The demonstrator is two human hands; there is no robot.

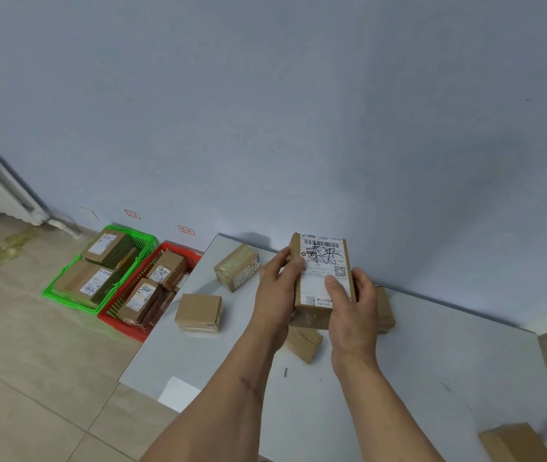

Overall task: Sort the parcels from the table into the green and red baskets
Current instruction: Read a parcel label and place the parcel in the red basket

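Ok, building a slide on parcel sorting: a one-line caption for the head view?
Both hands, left hand and right hand, hold a labelled parcel above the table, baskets beside it.

The held parcel point(323, 278) has a white label with barcode, QR codes and two handwritten black characters, not clearly readable.

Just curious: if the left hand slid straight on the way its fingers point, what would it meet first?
Probably the wall. The left hand grips the labelled parcel, fingers pointing up and away; nothing else shows beyond them, though depth is unclear.
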